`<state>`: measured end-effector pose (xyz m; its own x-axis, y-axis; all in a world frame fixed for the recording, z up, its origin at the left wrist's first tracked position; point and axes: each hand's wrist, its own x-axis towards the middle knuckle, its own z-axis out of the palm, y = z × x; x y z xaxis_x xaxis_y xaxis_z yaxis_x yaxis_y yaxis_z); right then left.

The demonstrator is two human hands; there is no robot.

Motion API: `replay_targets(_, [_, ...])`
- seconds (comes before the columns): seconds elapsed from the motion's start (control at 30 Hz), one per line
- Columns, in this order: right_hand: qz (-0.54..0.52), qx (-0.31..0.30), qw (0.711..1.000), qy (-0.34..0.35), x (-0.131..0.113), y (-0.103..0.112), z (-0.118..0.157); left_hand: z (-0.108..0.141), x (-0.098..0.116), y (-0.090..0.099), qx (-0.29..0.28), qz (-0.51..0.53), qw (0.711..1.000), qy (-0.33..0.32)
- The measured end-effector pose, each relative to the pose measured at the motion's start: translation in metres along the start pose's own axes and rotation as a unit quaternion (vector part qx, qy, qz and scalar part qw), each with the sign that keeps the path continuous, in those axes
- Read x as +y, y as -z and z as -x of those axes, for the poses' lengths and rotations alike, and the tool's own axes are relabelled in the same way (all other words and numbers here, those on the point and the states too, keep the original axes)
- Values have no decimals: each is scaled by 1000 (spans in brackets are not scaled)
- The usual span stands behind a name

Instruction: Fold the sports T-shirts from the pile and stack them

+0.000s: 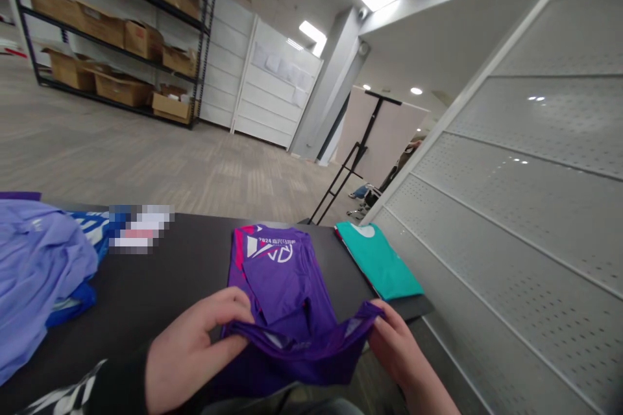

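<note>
A purple shirt (280, 275) with white and pink print lies on the black table, its far part flat and its sides folded inward. My left hand (199, 340) pinches the near edge of the shirt at its left corner. On the right, my right hand (396, 343) grips the other corner of that same edge. Between the two hands the cloth is lifted and sags in a curve over the table's near side. To the right rests a folded teal shirt (384, 262), touched by neither hand.
Crumpled lavender and blue clothes (41, 272) are heaped at the left of the black table (170, 272). A perforated white panel wall (511, 207) stands close on the right. Beyond are an easel stand (360, 149), a seated person partly hidden, and a shelf rack with cardboard boxes (121, 87).
</note>
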<state>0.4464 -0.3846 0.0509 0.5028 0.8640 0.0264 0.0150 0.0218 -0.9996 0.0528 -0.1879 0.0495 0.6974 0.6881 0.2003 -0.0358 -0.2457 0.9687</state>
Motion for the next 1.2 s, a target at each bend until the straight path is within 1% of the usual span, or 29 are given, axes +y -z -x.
replay_targets(0.03, [-48, -3, 998, -30, 5, -3, -9, -8, -3, 0, 6, 70, 997, 26])
replay_targets(0.07, [-85, 1, 995, -53, 9, -6, -19, -17, -7, -2, 16, 149, 987, 62])
replay_targets(0.1, [-113, 11, 991, -69, 13, -11, -29, -25, -11, -4, 32, 229, 967, 107])
replay_targets(0.17, [-152, 32, 984, -89, 18, -20, -50, -40, -20, -12, 77, 370, 906, 189])
replay_targets(0.2, [-165, 36, 981, -98, 20, -25, -61, -47, -23, -16, 101, 420, 876, 215])
replay_targets(0.23, [-174, 34, 978, -110, 22, -29, -70, -54, -25, -19, 124, 454, 851, 232])
replay_targets(0.27, [-178, 27, 976, -124, 23, -32, -79, -61, -25, -22, 141, 473, 835, 244])
replay_targets(0.33, [-178, 3, 971, -157, 27, -37, -94, -72, -25, -24, 168, 485, 815, 268])
replay_targets(0.4, [-173, -28, 963, -204, 29, -39, -103, -79, -24, -21, 175, 484, 805, 295])
replay_targets(0.47, [-165, -69, 951, -252, 32, -40, -108, -82, -26, -17, 163, 485, 797, 320])
replay_targets(0.53, [-150, -107, 944, -275, 33, -41, -109, -82, -32, -13, 145, 493, 789, 337])
replay_targets(0.57, [-142, -118, 945, -270, 34, -42, -108, -81, -36, -13, 138, 497, 785, 344])
replay_targets(0.63, [-131, -128, 955, -235, 36, -44, -105, -80, -43, -15, 130, 503, 780, 348])
replay_targets(0.73, [-121, -149, 962, -193, 38, -50, -102, -78, -54, -21, 136, 499, 781, 349])
replay_targets(0.8, [-117, -156, 962, -189, 38, -53, -101, -78, -61, -25, 135, 495, 786, 344])
replay_targets(0.9, [-122, -141, 964, -188, 37, -56, -103, -78, -66, -29, 126, 498, 792, 330])
replay_targets(1.0, [-127, -130, 964, -195, 35, -54, -103, -76, -60, -30, 133, 504, 787, 329])
replay_targets(1.1, [-129, -121, 964, -199, 32, -50, -105, -74, -46, -28, 125, 524, 782, 313])
replay_targets(1.2, [-131, -117, 963, -204, 29, -45, -121, -79, -34, -20, 106, 539, 789, 276])
